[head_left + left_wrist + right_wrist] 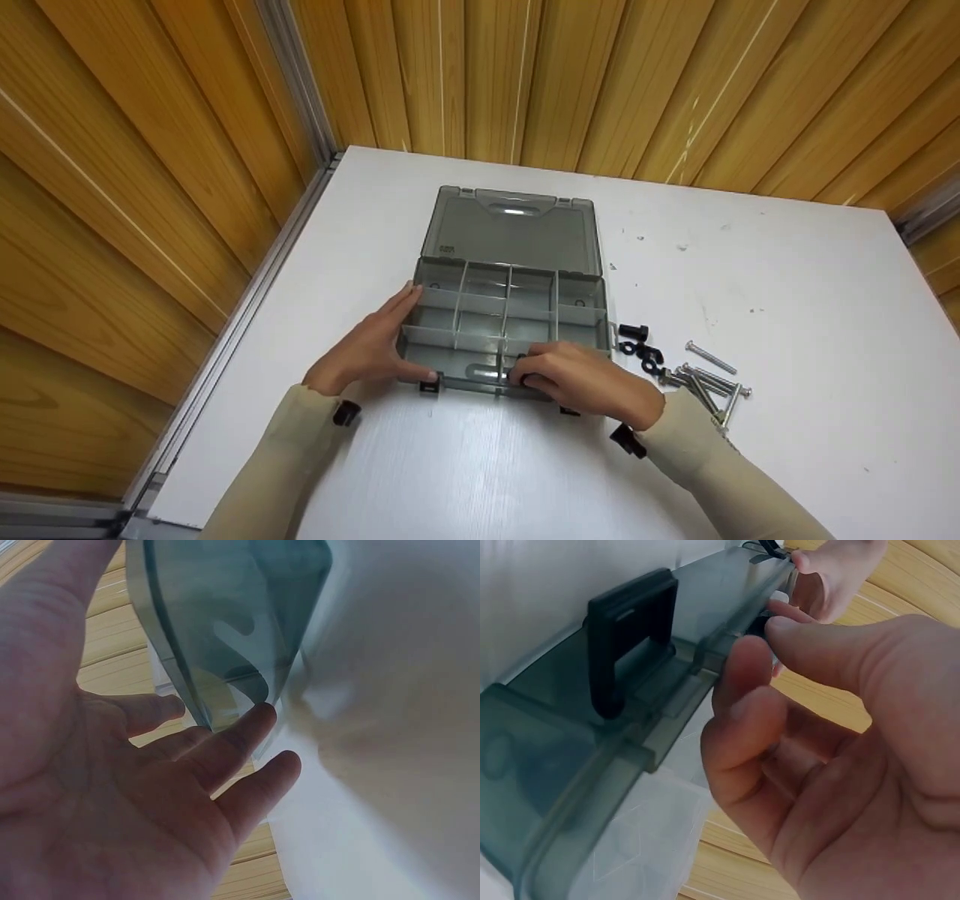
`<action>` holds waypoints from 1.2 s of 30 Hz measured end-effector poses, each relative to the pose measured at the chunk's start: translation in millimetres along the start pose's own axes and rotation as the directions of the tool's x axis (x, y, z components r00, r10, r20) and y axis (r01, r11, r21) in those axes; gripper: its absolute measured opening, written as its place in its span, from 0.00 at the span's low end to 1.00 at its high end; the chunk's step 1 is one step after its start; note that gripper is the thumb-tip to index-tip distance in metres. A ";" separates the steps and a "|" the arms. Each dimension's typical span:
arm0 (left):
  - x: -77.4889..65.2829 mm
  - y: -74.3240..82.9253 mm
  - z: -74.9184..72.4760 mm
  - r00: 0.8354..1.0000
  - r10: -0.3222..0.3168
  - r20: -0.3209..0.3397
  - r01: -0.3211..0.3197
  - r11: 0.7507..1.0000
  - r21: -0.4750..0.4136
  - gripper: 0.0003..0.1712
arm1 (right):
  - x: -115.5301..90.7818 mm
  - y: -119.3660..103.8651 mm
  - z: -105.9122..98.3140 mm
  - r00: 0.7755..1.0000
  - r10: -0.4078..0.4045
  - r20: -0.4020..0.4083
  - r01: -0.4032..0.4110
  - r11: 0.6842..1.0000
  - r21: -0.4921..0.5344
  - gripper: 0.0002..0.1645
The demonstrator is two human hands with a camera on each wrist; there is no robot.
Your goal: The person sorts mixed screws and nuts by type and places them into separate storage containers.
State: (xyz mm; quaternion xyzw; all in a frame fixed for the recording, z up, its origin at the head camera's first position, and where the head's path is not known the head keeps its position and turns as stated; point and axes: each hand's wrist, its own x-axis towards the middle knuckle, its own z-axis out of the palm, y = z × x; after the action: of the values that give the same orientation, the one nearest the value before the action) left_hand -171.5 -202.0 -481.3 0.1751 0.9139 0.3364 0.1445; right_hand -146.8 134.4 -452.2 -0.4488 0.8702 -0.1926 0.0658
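Note:
A grey translucent compartment box [480, 324] lies on the white table with its lid [517, 232] folded back flat. My left hand [369, 346] rests against the box's left side, thumb at the front edge near a black latch [429, 387]; its fingers [232, 742] look fairly straight in the left wrist view. Over the front compartments, my right hand [581, 375] pinches a small black part [759, 624] between thumb and curled fingers. That part is mostly hidden, so its kind is unclear. Another black latch [634, 641] stands out from the box's front in the right wrist view.
Right of the box lie a black bolt [634, 331], several small black parts [651, 354] and a pile of metal bolts [709, 386]. One single bolt [711, 358] lies apart. Wood-patterned walls [525, 82] border the table [810, 337] at the back and left.

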 end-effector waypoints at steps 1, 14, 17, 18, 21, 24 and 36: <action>0.0 0.0 0.0 1.000 -0.001 0.000 0.001 1.000 0.002 0.79 | 0.1 0.0 0.5 1.000 0.002 0.004 -0.002 1.000 0.001 0.11; 0.1 -1.0 -0.3 1.000 0.003 -0.005 -0.003 1.000 0.006 0.80 | 0.1 1.1 3.5 0.999 -0.029 0.022 0.028 0.999 0.016 0.07; 0.2 -1.4 -0.6 1.000 0.010 -0.005 -0.010 1.000 0.002 0.80 | -1.3 1.5 2.5 0.999 -0.017 0.029 0.016 0.999 0.029 0.06; 0.2 -1.6 -0.6 1.000 0.011 -0.005 -0.011 1.000 -0.001 0.80 | -1.7 1.6 2.3 0.999 -0.014 0.030 0.013 1.000 0.028 0.06; 0.4 -1.8 -0.4 1.000 0.015 -0.004 -0.015 1.000 -0.004 0.79 | -2.8 2.5 2.8 1.000 -0.008 0.030 0.008 1.000 0.023 0.05; 0.5 -1.7 -0.1 1.000 0.012 -0.004 -0.012 1.000 -0.003 0.79 | -4.1 3.4 3.2 1.000 -0.005 0.028 0.005 1.000 0.028 0.05; 0.5 -0.2 -0.1 1.000 0.010 0.005 -0.010 1.000 -0.009 0.79 | -24.2 27.7 -9.5 0.982 0.006 -0.190 0.022 0.989 0.143 0.12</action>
State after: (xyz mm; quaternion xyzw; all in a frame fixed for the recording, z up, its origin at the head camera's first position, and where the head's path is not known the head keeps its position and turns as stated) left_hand -172.0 -202.0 -481.4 0.1797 0.9112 0.3408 0.1461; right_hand -156.2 171.0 -455.8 -0.4260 0.8544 -0.2973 0.0140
